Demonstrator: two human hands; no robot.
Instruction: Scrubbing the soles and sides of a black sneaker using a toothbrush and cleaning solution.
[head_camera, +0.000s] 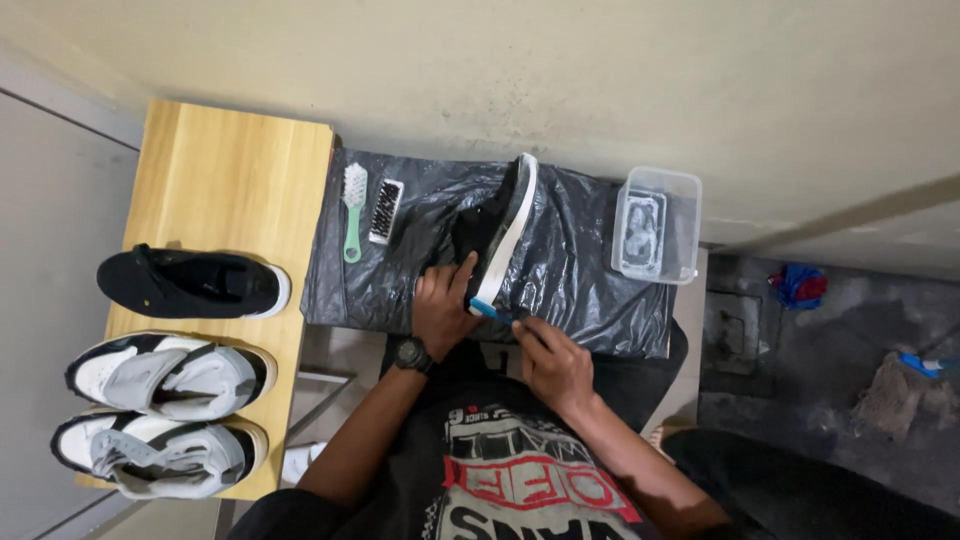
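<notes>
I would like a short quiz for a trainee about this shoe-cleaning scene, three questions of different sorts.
1. True or false: the left hand holds the black shoe on its side.
2. How many shoes stand on the wooden table?
3. What lies nearest the green brush? A) clear plastic container B) black-bristled brush C) black plastic sheet's right edge

Key: 1 true; 2 three; 3 B

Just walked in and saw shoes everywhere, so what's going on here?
A person is working on a black shoe with a white sole, tipped on its side on a black plastic sheet. The left hand steadies it while the right hand holds a small blue brush against the sole's heel end. Two more brushes and a clear tub sit on the sheet. Three other shoes lie on a wooden bench.
</notes>
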